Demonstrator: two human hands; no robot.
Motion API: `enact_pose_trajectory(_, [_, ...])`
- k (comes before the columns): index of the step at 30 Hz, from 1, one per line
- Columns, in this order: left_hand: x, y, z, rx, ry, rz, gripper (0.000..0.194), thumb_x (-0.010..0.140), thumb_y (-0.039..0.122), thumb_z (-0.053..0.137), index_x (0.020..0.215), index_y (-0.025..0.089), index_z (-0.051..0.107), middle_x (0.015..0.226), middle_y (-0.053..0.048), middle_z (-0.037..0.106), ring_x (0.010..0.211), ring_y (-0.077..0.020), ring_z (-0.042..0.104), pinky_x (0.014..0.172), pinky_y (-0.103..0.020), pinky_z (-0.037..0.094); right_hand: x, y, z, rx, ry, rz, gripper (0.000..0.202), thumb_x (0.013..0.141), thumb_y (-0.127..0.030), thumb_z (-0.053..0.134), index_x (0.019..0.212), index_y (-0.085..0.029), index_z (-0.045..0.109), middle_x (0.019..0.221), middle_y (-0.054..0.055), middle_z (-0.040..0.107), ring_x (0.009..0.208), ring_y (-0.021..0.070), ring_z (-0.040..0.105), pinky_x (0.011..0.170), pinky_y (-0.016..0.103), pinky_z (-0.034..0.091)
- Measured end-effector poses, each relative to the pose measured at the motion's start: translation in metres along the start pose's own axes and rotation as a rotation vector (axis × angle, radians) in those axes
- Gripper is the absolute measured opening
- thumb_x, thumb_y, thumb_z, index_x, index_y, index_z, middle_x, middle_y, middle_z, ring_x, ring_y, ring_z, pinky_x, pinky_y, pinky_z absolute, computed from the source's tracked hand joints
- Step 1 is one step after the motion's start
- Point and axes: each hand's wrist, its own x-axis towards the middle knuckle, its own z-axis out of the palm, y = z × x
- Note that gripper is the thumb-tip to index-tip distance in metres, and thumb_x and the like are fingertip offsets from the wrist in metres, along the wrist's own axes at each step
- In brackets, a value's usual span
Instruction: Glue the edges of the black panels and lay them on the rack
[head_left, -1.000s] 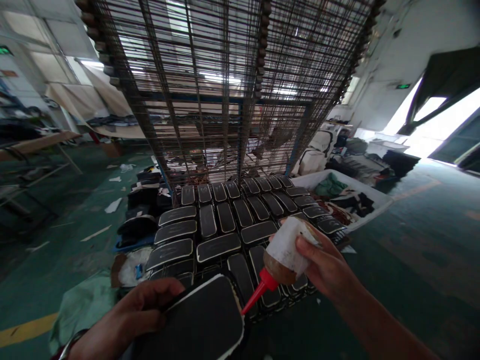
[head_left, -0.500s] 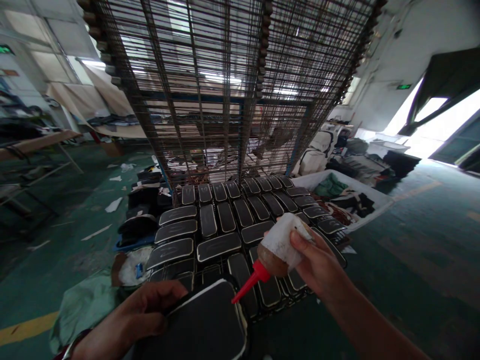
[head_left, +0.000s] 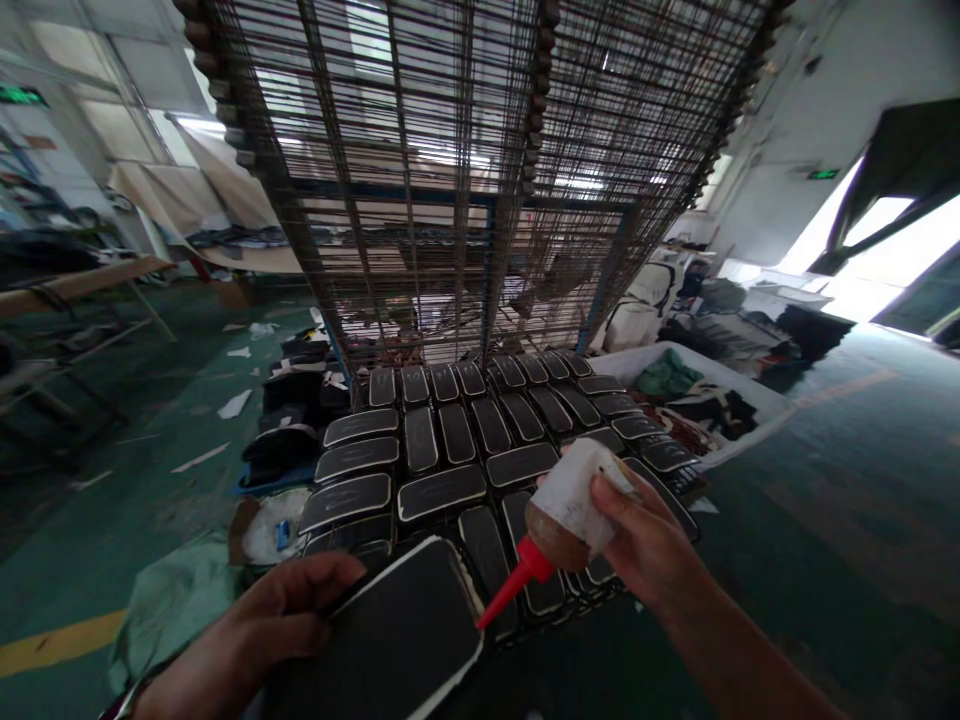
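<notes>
My left hand (head_left: 274, 625) grips the left edge of a dark rounded panel (head_left: 390, 640), thumb on top. A whitish line of glue runs along the panel's border. In my right hand (head_left: 637, 525) is a glue bottle (head_left: 566, 510), tilted down to the left, its body wrapped in white material above a brown part. Its red nozzle (head_left: 517, 585) has its tip at the panel's right edge. Beyond my hands, several similar dark panels (head_left: 442, 492) with pale glued borders lie in rows on a wire rack.
A tall wire rack (head_left: 472, 200) leans up behind the panels. To the right stands a white bin (head_left: 750, 430) with cloth and scraps. Left are black pieces (head_left: 289, 440), a green cloth bag (head_left: 176, 605) and a table (head_left: 82, 285). Paper scraps lie on the green floor.
The nozzle tip has moved down along the panel's right edge, with pale glue showing on that border. The panel has turned slightly in my left hand, and the view has shifted a little.
</notes>
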Motion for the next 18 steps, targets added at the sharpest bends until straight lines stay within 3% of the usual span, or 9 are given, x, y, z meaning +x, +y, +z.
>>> enact_pose_trajectory(5, [0.005, -0.008, 0.003, -0.18, 0.17, 0.058, 0.028, 0.067, 0.01, 0.07, 0.091, 0.025, 0.072, 0.092, -0.002, 0.077, 0.081, -0.0236, 0.072, 0.071, -0.032, 0.054, 0.007, 0.003, -0.003, 0.05, 0.148, -0.074, 0.033, 0.075, -0.036, 0.086, 0.102, -0.022, 0.073, 0.092, 0.005, 0.07, 0.085, 0.0247, 0.063, 0.07, 0.03, 0.056])
enact_pose_trajectory(10, [0.009, -0.013, 0.01, -0.238, 0.175, 0.086, 0.024, 0.068, 0.01, 0.071, 0.088, 0.023, 0.068, 0.087, -0.003, 0.077, 0.077, -0.0256, 0.073, 0.068, -0.034, 0.056, 0.016, 0.009, -0.005, 0.054, 0.24, -0.175, 0.029, 0.074, -0.034, 0.088, 0.097, -0.024, 0.074, 0.09, 0.001, 0.069, 0.082, 0.0188, 0.062, 0.069, 0.022, 0.055])
enact_pose_trajectory(18, [0.009, -0.01, 0.014, -0.266, 0.2, 0.081, 0.028, 0.066, 0.008, 0.073, 0.091, 0.021, 0.067, 0.09, -0.004, 0.076, 0.077, -0.0232, 0.073, 0.069, -0.033, 0.056, 0.016, 0.018, -0.001, 0.06, 0.258, -0.155, 0.03, 0.074, -0.033, 0.088, 0.099, -0.026, 0.073, 0.088, 0.0, 0.068, 0.08, 0.0179, 0.062, 0.068, 0.021, 0.056])
